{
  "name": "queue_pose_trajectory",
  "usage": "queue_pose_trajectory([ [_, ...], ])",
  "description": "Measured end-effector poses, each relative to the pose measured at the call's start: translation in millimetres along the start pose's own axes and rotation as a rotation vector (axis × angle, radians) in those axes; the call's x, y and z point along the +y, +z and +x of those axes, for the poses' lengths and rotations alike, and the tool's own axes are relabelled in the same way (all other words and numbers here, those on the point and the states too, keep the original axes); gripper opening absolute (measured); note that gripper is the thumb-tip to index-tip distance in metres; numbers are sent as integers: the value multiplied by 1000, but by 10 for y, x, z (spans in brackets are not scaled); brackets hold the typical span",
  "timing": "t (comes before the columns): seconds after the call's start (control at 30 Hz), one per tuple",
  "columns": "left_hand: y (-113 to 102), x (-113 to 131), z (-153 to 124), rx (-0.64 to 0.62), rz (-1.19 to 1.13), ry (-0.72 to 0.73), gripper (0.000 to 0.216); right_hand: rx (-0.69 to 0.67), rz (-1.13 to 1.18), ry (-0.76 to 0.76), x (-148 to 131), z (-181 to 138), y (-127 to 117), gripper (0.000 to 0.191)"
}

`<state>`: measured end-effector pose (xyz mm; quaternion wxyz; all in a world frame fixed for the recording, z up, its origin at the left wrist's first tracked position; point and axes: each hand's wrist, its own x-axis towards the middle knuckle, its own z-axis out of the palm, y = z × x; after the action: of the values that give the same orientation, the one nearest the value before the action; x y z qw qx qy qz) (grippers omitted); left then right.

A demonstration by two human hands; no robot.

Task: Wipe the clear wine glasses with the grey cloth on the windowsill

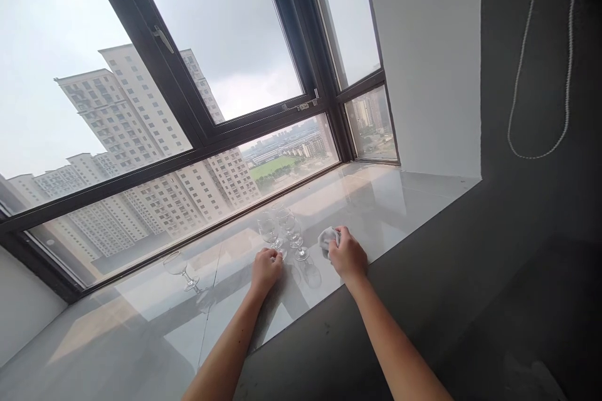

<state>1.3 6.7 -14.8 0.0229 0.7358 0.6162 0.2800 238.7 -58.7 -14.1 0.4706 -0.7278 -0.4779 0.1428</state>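
Several clear stemmed glasses stand close together on the glossy windowsill (385, 207). My left hand (267, 270) is closed at the foot of the leftmost glass of this group (269, 230), its fingertips pinching the base. Just right of it is another stemmed glass (292, 232), upright and apart from my fingers; a further one is partly hidden behind them. In my right hand (348, 255) is a crumpled pale grey cloth (328, 240), gripped between thumb and fingers above the sill. Farther left, a lone stemmed glass (176, 265) stands on the sill.
Behind the sill rises a dark-framed window (202, 147) with a handle (163, 39). The sill's front edge drops to a dark grey wall below. At the right, a white wall section (427, 62) meets the sill, and a beaded blind cord (569, 75) hangs down.
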Motion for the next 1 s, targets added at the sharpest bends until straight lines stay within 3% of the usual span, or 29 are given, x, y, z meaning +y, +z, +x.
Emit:
queue_pose_trajectory([
  [1.0,-10,-5,-73,15,42,56,28,18,30,9,46,41,18,33],
])
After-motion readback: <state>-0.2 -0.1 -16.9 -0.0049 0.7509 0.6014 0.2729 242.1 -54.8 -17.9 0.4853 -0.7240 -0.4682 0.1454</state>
